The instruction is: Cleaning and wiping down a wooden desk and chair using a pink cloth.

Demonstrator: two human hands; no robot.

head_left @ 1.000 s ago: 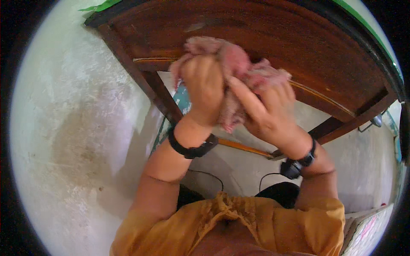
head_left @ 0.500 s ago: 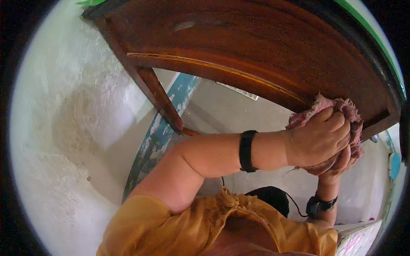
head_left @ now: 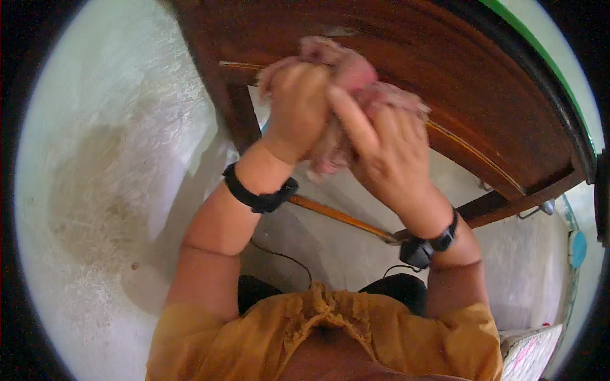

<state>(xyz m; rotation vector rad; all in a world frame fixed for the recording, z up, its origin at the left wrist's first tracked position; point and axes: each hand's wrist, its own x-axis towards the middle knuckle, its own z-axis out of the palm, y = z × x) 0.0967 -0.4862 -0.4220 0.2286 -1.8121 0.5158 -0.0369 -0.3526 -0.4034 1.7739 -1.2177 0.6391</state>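
Both-handed, gripping a crumpled pinkish-red fabric cloth with frayed edges (head_left: 356, 71); fingers folded over it but blurred, so cannot tell how tightly. Held toward its left end by the bare left hand (head_left: 298, 108), toward its right end by the bare right hand (head_left: 394, 149), with neither clearly nearer. Bunched lengthwise from hand to hand, dipping slightly rightward, with a loose fold hanging between. Set in front of a dark reddish-brown wooden panel (head_left: 464, 70), overlapping its lower edge; touching or apart, cannot tell. Emerging on both sides of the grip, sloping down rightward: a thin pale-lined wooden moulding (head_left: 476, 146).
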